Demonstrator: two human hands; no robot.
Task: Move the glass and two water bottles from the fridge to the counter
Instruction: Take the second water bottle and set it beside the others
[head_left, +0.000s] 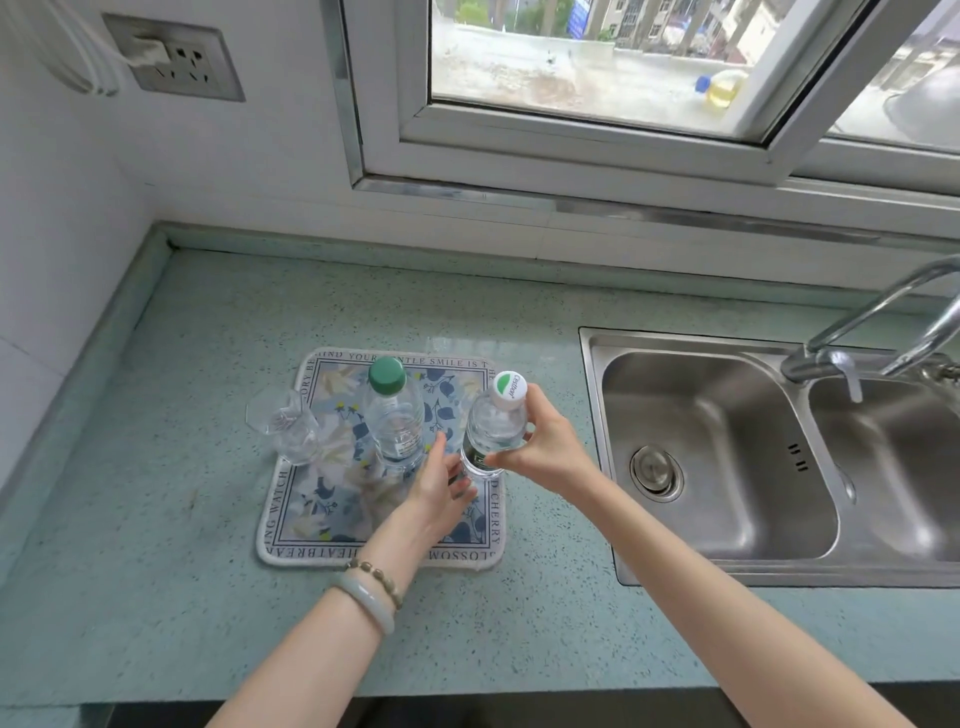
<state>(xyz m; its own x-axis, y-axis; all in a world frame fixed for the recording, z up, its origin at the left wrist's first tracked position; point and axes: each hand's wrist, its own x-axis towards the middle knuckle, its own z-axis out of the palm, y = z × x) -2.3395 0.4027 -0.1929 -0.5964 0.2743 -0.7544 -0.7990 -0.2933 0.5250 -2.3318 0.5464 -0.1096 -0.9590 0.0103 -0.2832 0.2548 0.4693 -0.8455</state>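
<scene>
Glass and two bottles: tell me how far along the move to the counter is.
Nearly finished. The glass and the green-capped bottle already stand on the mat on the counter. The right hand holds the white-capped bottle at the mat's right edge, the left hand open by its base. Only letting go remains.

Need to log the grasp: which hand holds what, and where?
Right hand grips the white-capped water bottle around its body. Left hand touches its base, open.
</scene>
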